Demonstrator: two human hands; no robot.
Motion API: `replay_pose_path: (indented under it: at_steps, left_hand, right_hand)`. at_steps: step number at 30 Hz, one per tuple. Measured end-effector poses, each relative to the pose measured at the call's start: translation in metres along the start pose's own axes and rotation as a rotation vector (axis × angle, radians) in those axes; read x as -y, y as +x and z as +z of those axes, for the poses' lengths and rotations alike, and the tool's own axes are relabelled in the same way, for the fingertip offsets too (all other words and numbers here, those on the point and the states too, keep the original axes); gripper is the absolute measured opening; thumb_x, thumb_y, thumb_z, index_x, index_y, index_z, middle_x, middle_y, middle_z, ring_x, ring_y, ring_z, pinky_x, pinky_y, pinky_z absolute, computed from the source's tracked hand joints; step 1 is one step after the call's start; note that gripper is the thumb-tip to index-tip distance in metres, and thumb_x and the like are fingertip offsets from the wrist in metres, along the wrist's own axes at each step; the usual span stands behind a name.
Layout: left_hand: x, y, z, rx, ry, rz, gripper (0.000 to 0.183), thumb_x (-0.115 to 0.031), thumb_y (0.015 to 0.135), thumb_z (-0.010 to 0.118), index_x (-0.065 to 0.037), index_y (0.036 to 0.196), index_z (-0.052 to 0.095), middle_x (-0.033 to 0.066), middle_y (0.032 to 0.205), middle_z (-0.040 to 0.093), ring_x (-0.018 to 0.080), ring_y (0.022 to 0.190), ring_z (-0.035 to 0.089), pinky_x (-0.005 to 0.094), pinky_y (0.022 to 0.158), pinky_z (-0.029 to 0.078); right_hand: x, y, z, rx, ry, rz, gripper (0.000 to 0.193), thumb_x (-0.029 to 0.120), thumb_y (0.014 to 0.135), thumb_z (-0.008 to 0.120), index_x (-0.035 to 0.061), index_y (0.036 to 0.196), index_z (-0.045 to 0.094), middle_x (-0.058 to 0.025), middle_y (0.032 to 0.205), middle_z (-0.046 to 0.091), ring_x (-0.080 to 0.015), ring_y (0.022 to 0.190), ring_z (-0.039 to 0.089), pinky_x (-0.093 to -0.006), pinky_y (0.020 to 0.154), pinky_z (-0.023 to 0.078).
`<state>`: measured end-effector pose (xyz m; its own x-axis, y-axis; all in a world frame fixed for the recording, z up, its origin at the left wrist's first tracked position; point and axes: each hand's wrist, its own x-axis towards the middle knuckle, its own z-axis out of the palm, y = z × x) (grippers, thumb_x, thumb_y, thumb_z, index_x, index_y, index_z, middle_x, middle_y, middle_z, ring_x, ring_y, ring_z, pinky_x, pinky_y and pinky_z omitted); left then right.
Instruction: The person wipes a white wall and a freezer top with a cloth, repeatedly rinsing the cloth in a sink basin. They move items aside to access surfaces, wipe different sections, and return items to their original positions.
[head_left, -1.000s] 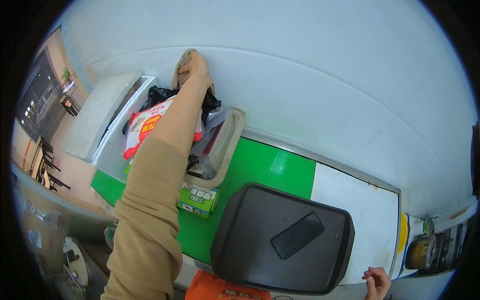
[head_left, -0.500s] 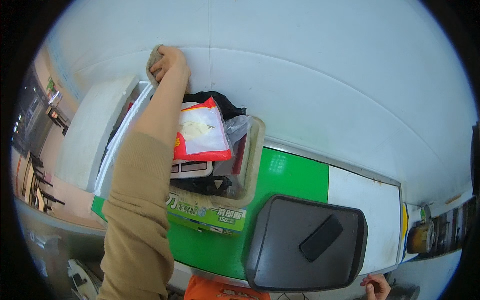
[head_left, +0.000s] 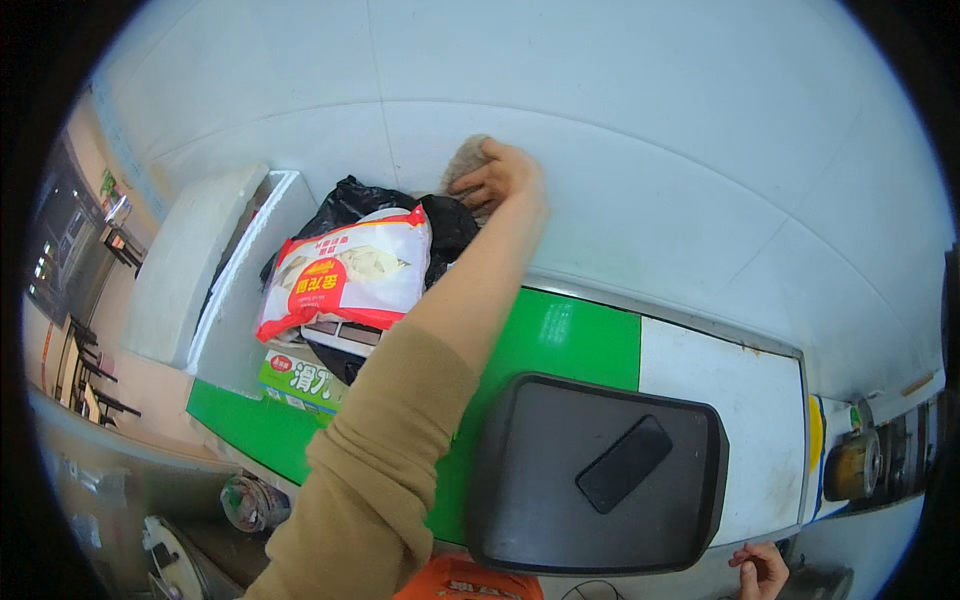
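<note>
My left hand [head_left: 508, 182] is clamped on the grey-brown cloth [head_left: 462, 166] against the far wall [head_left: 650, 160], outstretched probably because the red-and-white bag [head_left: 355, 262] blocks closer standing. My right hand [head_left: 764, 572], fingers loosely parted, visibly holds nothing, near-right of the tray [head_left: 540, 490].

Cloth [head_left: 466, 163]: mottled grey-beige
Sleeve [head_left: 385, 440]: plain tan
Plastic packet [head_left: 350, 270]: white, red at both ends, red rounded patch
Plastic bag [head_left: 350, 203]: black
Foam box [head_left: 250, 310]: white
Carton [head_left: 277, 373]: green and white
Countertop [head_left: 570, 340]: bright green on the left, white on the right
Serving tray [head_left: 540, 480]: plain dark grey
Smartphone [head_left: 625, 465]: black
Far wall [head_left: 650, 130]: pale bluish white
</note>
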<state>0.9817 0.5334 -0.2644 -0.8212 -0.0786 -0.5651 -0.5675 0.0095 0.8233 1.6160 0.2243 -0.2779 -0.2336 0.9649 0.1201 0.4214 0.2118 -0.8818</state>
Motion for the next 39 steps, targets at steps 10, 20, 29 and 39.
replay_pose_path:
  at_steps: [10,20,29,39]
  left_hand:
    - [-0.123,0.092,-0.11,0.161,0.753,0.748,0.058,-0.035,0.103,0.046,0.001,0.148,0.051,0.0255,0.155,0.044,0.0445,0.134,0.052,0.0581,0.106,0.047]
    - [-0.277,0.154,-0.32,0.882,-0.753,0.372,0.043,-0.026,0.112,0.038,0.003,0.142,0.048,0.0173,0.148,0.054,0.0344,0.132,0.057,0.0568,0.115,0.045]
    - [-0.384,0.28,-0.512,0.872,-0.692,0.625,0.048,-0.027,0.114,0.03,0.004,0.146,0.046,0.0207,0.149,0.053,0.0399,0.138,0.052,0.0592,0.12,0.039]
    - [-0.369,0.312,-0.601,0.661,-0.627,0.645,0.053,-0.032,0.114,0.024,0.006,0.145,0.045,0.0235,0.151,0.051,0.0416,0.138,0.052,0.0586,0.118,0.042]
  right_hand:
    - [0.021,0.031,0.019,0.154,0.04,-0.129,0.017,-0.001,0.099,0.066,-0.0072,0.115,0.07,-0.0157,0.105,0.071,-0.023,0.094,0.067,-0.0365,0.087,0.055]
    - [0.243,0.047,0.23,0.525,0.077,-0.104,0.03,0.013,0.09,0.078,-0.0033,0.115,0.072,-0.0103,0.096,0.072,-0.0175,0.088,0.072,-0.0316,0.077,0.059]
    - [0.384,0.115,0.592,1.063,0.228,-0.149,0.052,0.029,0.104,0.066,-0.0064,0.141,0.054,-0.0117,0.105,0.069,-0.013,0.075,0.066,-0.0275,0.066,0.056]
    - [0.411,0.141,0.712,0.676,-0.129,-0.412,0.081,0.049,0.089,0.075,-0.0243,0.114,0.051,-0.0235,0.075,0.072,-0.0312,0.073,0.076,-0.0396,0.064,0.06]
